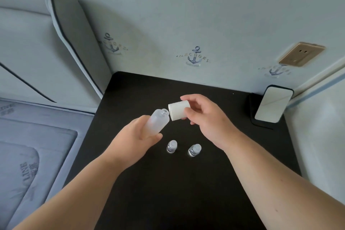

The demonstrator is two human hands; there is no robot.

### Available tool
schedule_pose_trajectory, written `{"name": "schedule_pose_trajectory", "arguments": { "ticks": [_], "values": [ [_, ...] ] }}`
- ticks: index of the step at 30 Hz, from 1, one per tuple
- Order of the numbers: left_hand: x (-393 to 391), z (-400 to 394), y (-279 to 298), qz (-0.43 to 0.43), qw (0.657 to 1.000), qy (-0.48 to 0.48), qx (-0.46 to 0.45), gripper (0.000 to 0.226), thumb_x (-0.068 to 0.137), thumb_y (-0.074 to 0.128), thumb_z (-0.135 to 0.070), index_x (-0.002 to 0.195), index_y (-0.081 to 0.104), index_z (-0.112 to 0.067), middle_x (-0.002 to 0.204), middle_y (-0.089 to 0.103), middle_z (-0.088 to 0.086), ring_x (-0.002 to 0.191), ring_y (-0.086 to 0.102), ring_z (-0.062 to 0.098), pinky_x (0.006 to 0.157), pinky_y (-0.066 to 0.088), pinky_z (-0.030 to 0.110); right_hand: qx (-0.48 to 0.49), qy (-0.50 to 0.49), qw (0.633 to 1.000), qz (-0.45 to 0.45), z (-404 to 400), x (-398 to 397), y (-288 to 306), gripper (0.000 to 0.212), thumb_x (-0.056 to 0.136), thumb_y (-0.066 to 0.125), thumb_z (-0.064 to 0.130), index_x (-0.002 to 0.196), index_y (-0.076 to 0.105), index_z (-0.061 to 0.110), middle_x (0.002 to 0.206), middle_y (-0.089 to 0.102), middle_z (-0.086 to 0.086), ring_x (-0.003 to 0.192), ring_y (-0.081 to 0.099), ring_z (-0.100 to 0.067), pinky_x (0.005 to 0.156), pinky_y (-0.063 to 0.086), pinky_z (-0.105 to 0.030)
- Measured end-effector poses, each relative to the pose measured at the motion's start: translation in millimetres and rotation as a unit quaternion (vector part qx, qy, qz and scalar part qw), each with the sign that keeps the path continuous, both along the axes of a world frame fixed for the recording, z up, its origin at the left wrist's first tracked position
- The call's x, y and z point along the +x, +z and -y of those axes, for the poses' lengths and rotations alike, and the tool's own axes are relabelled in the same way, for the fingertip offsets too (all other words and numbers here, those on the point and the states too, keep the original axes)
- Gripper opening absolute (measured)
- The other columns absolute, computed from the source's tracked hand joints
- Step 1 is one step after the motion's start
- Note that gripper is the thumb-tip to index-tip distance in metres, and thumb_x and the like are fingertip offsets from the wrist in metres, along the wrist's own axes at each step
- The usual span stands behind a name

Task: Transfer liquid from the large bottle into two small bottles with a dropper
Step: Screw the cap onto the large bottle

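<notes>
The bed (33,136) fills the left of the view, and the black bench (149,192) stands against it under the anchor-printed wall (186,15). A phone (272,103) leans on a stand at the bench's far right corner.

The left hand (138,132) has its fingers wrapped round the large bottle (157,120), held above the bench and tilted so its open, threaded neck points up and toward the right hand (205,117). That hand pinches the white cap (178,110) between thumb and fingertips, just clear of the neck. The two small bottles (171,146) (194,150) stand side by side on the bench below, near the person, each with something pale on top. No dropper is visible.

The likeliest slip is a spill: tilted further, the uncapped bottle could pour onto the bench. A forearm lowered carelessly could also knock over the light little bottles.

The large bottle is frosted, translucent and cylindrical; its liquid level cannot be made out.
</notes>
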State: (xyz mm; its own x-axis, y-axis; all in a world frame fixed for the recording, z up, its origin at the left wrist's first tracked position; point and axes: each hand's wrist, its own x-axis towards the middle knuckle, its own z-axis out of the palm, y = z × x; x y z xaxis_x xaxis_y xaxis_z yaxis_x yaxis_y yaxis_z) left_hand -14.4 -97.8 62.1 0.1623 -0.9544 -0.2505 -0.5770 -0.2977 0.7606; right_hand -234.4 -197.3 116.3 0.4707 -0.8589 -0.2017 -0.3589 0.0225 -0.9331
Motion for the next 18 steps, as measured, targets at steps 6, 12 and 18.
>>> {"name": "schedule_pose_trajectory", "arguments": {
  "ticks": [6, 12, 18],
  "values": [
    [-12.2, 1.4, 9.9, 0.073, 0.997, -0.027, 0.017, 0.030, 0.087, 0.064, -0.056, 0.112, 0.048, -0.049, 0.097, 0.055, -0.018, 0.082, 0.058, 0.006, 0.064, 0.041, 0.024, -0.094, 0.060, 0.989, -0.102, 2.9, -4.7, 8.7, 0.039, 0.098, 0.064, 0.019, 0.128, 0.058, 0.043, 0.122, 0.064, 0.019, 0.110, 0.061, -0.004, 0.097, 0.053, -0.030],
    [-15.0, 2.4, 12.9, 0.048, 0.997, -0.049, 0.036, 0.026, 0.088, 0.068, -0.049, 0.108, 0.053, -0.043, 0.093, 0.059, -0.012, 0.080, 0.060, 0.010, 0.064, 0.043, 0.026, -0.144, 0.102, 0.977, -0.118, 3.4, -10.3, 14.6, 0.046, 0.098, 0.065, 0.012, 0.129, 0.061, 0.046, 0.124, 0.064, 0.020, 0.114, 0.058, 0.000, 0.096, 0.045, -0.010],
    [-9.1, -3.7, 9.5, -0.050, 0.996, -0.050, 0.052, 0.028, 0.080, 0.069, -0.052, 0.105, 0.056, -0.049, 0.086, 0.061, -0.022, 0.071, 0.061, 0.002, 0.060, 0.044, 0.023, -0.173, 0.126, 0.965, -0.153, 3.8, -7.3, 21.1, 0.037, 0.100, 0.063, 0.024, 0.135, 0.060, 0.036, 0.112, 0.060, 0.028, 0.102, 0.055, 0.011, 0.087, 0.040, -0.004]
  ]
}}
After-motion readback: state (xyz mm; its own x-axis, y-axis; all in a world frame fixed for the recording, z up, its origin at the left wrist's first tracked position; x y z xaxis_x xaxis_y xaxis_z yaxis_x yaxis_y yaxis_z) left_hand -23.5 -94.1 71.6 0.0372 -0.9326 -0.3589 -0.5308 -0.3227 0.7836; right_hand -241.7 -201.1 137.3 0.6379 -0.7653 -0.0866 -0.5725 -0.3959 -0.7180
